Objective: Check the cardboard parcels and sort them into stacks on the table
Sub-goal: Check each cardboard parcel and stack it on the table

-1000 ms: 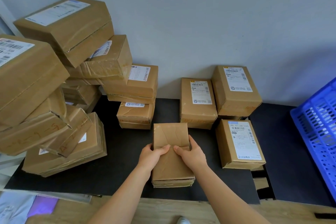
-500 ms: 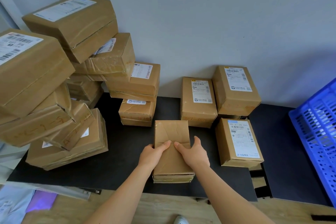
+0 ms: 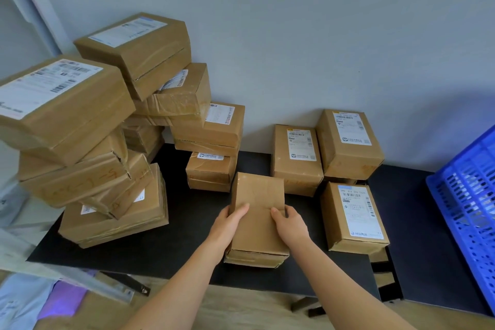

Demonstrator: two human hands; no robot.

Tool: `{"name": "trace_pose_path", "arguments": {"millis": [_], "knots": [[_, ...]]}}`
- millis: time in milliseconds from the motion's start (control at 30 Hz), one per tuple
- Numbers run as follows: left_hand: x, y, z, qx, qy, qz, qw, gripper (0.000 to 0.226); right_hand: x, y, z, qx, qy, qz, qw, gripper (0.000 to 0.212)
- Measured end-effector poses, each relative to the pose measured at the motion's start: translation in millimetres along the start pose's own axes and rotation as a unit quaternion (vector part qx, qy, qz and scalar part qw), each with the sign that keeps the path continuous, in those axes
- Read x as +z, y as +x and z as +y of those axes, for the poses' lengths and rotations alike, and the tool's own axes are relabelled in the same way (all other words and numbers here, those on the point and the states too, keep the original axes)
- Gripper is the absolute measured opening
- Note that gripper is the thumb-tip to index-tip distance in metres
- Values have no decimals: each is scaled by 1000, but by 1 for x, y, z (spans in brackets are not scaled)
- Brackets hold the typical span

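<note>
At the table (image 3: 187, 225)'s front, a parcel (image 3: 258, 193) — grip widening
Between the leaning pile (image 3: 88, 158) and the labelled boxes (image 3: 353, 211), the parcel is lying blank face up; left hand (image 3: 227, 225) and right hand (image 3: 290, 225) are clasping its sides, thumbs spreading wider than a second ago — probably readying a flip

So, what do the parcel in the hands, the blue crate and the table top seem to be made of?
Parcel: brown cardboard, matte, creased, with layered edges at the near end. Blue crate: probably moulded plastic, slightly shiny, its wall a perforated grid. Table top: black and matte; mat or laminate, I cannot tell.
</note>
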State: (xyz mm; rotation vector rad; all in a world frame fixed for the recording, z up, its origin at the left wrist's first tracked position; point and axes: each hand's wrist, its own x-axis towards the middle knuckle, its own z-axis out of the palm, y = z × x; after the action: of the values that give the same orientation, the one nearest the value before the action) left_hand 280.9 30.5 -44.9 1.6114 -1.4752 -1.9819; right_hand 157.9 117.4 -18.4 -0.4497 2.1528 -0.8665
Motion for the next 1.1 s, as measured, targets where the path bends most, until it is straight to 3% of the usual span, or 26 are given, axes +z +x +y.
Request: {"name": "trace_pose_path", "arguments": {"millis": [500,767,900,1100], "knots": [[-13,-12,-1,39,32,103,993,102,13,-20,-10,-27,-12,-14,999,55],[-13,-21,9,84,74,112,987,106,16,-26,-12,-61,-65,-53,995,50],[-7,-24,11,112,99,135,980,97,16,-27,-13,-51,-19,-49,997,42],[-4,-23,11,154,146,165,963,60,12,-29,-17,-30,33,-34,998,45]]}}
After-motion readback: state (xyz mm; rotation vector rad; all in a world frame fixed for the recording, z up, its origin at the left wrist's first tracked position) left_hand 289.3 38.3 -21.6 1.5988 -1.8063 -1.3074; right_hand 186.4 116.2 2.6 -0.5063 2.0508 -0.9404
